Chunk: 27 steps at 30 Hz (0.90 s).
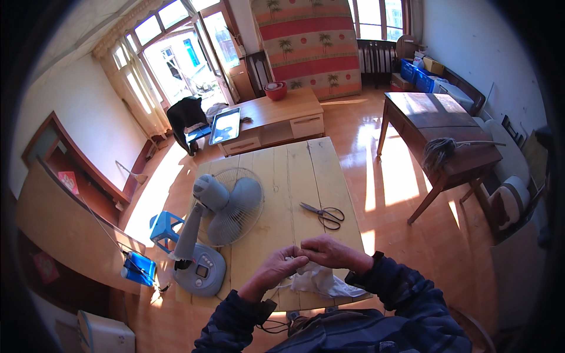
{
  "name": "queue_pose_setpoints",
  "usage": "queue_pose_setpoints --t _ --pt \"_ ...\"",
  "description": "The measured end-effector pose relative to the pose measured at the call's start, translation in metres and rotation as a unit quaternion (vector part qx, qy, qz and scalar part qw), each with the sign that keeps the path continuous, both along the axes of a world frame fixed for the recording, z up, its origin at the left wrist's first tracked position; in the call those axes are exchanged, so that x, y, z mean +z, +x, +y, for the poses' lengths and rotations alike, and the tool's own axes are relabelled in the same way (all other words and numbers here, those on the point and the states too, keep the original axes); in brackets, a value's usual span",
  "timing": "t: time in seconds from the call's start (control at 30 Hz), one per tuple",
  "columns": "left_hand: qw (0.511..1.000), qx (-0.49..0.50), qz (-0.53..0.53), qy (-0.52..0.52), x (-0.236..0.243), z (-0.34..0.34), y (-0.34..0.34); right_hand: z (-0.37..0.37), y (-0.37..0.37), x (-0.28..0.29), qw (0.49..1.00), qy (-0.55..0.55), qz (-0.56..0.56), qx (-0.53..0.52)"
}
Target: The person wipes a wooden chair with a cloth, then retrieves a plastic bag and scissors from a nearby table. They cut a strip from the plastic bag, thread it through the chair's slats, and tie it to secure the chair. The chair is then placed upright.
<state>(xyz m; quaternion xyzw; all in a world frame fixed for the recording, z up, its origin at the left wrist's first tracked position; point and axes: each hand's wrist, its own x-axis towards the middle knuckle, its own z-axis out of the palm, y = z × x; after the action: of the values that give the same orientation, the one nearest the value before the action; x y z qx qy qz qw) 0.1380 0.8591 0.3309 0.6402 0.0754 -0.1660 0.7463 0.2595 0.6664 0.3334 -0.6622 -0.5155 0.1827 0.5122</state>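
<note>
My left hand (276, 268) and my right hand (334, 253) meet above the near edge of the pale yellow wooden table (282, 176). The fingers of both are closed, pinching a crumpled white cloth (322, 281); its loose part droops below my right hand onto the tabletop. Whether it is fabric or thin plastic is hard to make out. To the left of my hands stands a grey-blue electric fan (226, 203) with a wire guard and a round button base. Black-handled scissors (325, 216) lie on the table beyond my right hand, their blades pointing left.
Beyond the table is a low wooden cabinet (273, 112) carrying a red bowl (275, 90) and a tray (225, 126). A brown desk (432, 126) with a mop head (439, 152) stands at the right. Left of the table are a blue stool (166, 228) and a blue container (140, 268).
</note>
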Motion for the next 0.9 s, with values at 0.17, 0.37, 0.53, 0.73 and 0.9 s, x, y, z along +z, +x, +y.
queue_pose_setpoints --t 0.17,0.37,0.53,0.73,0.9 --pt "0.999 -0.044 -0.008 0.024 0.002 0.004 -0.004 -0.001 -0.004 0.002 1.000 -0.022 -0.005 0.013" --pt "0.993 -0.093 0.026 0.070 0.012 0.005 -0.013 0.006 -0.008 0.000 1.000 -0.016 -0.021 0.017" --pt "0.990 -0.086 0.007 0.111 0.011 -0.002 -0.019 0.011 -0.014 -0.003 0.998 -0.021 -0.047 -0.039" --pt "0.985 0.019 -0.038 0.170 0.001 -0.018 -0.026 0.019 -0.023 -0.005 0.979 0.043 -0.114 -0.162" --pt "0.990 0.134 0.029 -0.014 -0.002 -0.044 -0.036 0.023 -0.014 -0.041 0.936 0.042 -0.275 -0.216"
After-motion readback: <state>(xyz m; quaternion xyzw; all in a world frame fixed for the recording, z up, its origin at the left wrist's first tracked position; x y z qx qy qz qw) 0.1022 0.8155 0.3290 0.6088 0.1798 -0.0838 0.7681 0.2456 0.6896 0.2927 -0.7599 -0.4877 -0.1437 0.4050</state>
